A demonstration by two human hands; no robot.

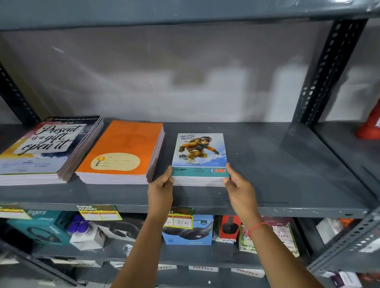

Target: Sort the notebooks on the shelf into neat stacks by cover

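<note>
Notebooks are sitting in three cover-matched stacks on the grey metal shelf (273,152) — lettered-cover stack (37,151), orange stack (123,149), snowboarder-cover stack (199,158) — with left hand (160,189) and right hand (237,185) clamping the last one's near corners, seemingly squaring it, sorting nearly finishing.

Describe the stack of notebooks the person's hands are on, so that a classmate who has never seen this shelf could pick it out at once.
On the grey metal shelf lie three stacks of notebooks. It is the rightmost stack, right of the orange-covered stack, with the left hand and right hand at its front corners. Only it is smaller and shows a cartoon snowboarder above a teal band.
</note>
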